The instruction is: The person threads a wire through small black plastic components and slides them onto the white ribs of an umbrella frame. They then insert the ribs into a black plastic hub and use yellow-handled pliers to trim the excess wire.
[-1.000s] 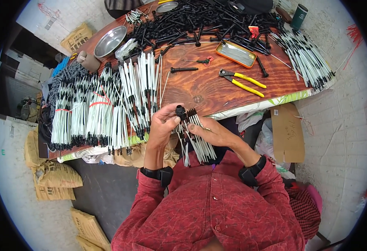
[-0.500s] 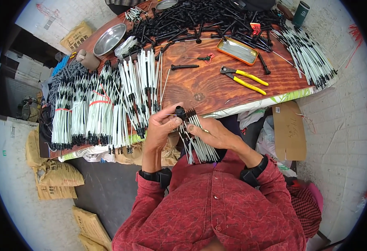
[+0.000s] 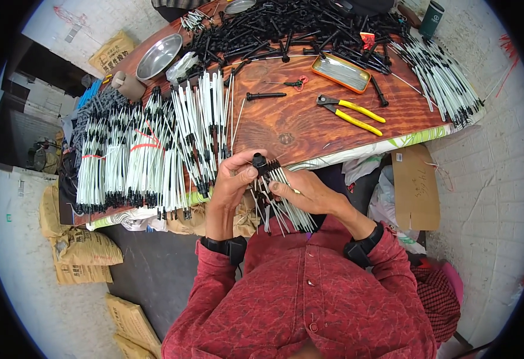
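Observation:
In front of my chest, just off the table's near edge, my left hand (image 3: 233,182) pinches a black tubular fitting (image 3: 259,160) between thumb and fingers, its round end facing up. My right hand (image 3: 311,191) is closed round a bundle of thin white rods (image 3: 296,218) with dark upper ends. These rods fan out downward below both hands. The fitting touches the dark ends of the bundle, and the fingers partly hide where they meet.
On the wooden table (image 3: 309,136) lie yellow-handled pliers (image 3: 357,113), an orange-rimmed tin (image 3: 341,73) and small red-handled scissors (image 3: 300,82). White rod bundles (image 3: 145,161) stand at the left, more rods (image 3: 447,84) at the right. Black tubular parts (image 3: 298,30) are heaped behind.
Both hands stay nearly in place. The black fitting has tilted slightly, and the rods in my right hand have shifted a little. The whole view has moved slightly.

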The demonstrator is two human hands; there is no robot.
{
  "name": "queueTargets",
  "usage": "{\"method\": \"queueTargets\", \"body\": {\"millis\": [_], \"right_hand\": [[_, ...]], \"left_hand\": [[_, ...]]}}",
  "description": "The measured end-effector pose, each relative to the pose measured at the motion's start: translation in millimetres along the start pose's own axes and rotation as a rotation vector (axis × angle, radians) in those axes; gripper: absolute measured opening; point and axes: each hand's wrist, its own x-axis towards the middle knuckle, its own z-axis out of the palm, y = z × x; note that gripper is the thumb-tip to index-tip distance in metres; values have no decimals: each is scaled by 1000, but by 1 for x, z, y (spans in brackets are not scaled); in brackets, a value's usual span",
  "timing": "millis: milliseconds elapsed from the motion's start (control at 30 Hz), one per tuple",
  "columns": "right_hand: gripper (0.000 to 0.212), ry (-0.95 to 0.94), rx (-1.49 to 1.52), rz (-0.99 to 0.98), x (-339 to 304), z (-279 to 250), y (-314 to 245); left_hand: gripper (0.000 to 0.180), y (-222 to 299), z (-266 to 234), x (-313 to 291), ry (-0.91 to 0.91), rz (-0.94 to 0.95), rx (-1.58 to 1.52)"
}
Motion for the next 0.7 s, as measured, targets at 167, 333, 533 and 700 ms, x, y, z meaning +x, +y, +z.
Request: {"method": "queueTargets", "body": {"millis": [167,333,533,700], "right_hand": [[45,28,-70,-40,-4,-5,2],[41,41,-199,-138,-6,-11,-3],[43,0,-216,-73,-8,-20,-1],[50,-59,-23,-108,-10,-18,3]], "left_hand": [[46,-4,4,2,3,22,19],[43,3,11,6,-63,39,30],[42,-2,13,11,-45,57,147],[41,-4,13,7,-94,63,67]]}}
